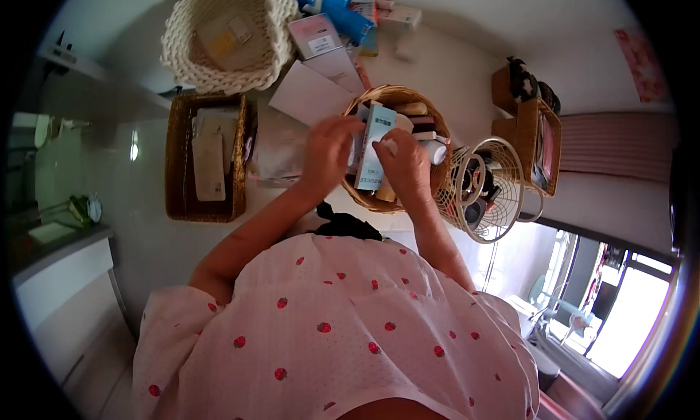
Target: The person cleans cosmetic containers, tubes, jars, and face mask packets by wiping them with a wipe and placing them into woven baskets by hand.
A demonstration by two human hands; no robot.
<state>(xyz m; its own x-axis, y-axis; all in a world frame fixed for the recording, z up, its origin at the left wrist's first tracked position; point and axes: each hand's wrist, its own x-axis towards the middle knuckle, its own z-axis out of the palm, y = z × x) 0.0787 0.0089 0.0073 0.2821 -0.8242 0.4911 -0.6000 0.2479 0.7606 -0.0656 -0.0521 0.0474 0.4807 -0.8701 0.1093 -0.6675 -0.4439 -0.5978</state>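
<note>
Clocked from the round wicker basket [353,189]: at nine, a rectangular, coarsely woven basket [172,165]; nearer, the blurred left hand [328,154], its grip unclear. Inside the wicker rim, a slim pale-blue carton [372,152]; the right hand [406,165] curls over its edge, grasp uncertain. Smooth counter [446,74] extends toward one; an open-wire basket [503,214] adjoins at four.

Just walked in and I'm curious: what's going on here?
A person is busy at a round wicker basket of small items. The left hand is beside a light blue box in it, the right hand over the box; whether either grips it is unclear. A white woven basket sits farther left.
</note>
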